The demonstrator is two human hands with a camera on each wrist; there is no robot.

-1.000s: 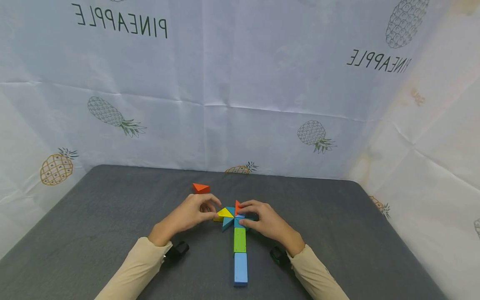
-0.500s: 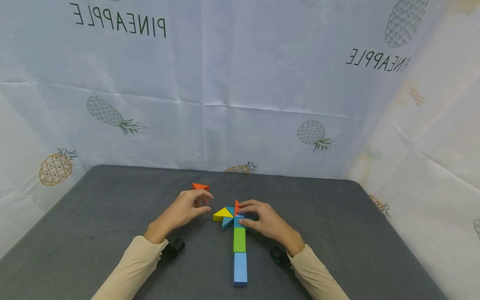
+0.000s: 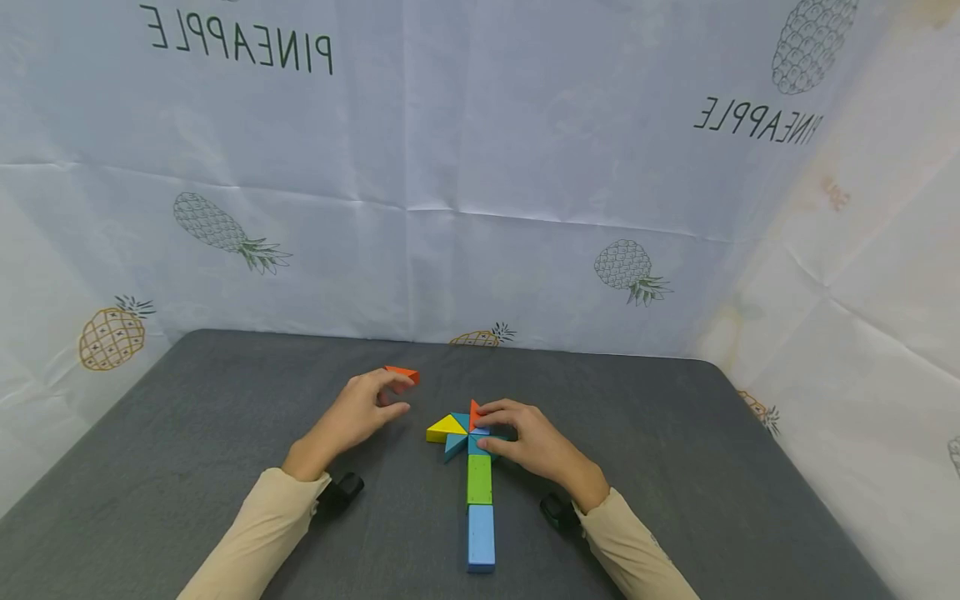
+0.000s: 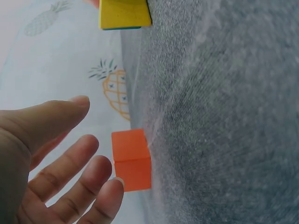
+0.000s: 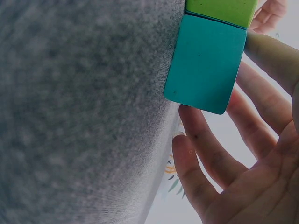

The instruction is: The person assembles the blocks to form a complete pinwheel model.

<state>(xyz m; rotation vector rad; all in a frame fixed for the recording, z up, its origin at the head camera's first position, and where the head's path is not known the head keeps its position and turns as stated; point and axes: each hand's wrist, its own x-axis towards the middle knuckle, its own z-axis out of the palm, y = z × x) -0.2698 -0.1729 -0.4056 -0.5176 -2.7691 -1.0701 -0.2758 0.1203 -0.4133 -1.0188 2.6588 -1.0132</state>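
Observation:
Triangular blocks form a pinwheel: a yellow one (image 3: 446, 429) on the left, an upright-pointing red one (image 3: 473, 414) at the top, blue and teal ones between. Below it a green block (image 3: 480, 480) and a light blue block (image 3: 482, 537) line up as a stem. My right hand (image 3: 531, 437) curls round the pinwheel's right side, thumb and fingers about a teal triangular block (image 5: 205, 63). My left hand (image 3: 358, 410), fingers loosely bent and holding nothing, hovers beside a loose orange triangular block (image 4: 132, 161), partly hidden by its fingers in the head view.
A dark grey table (image 3: 247, 417) carries the blocks. Behind it hangs a pale curtain (image 3: 510, 150) printed with pineapples. A black strap device (image 3: 341, 493) is worn at the left wrist, another (image 3: 558, 512) at the right.
My left hand has moved away from the yellow block, left and back toward the orange block. The right hand and the pinwheel have stayed in place.

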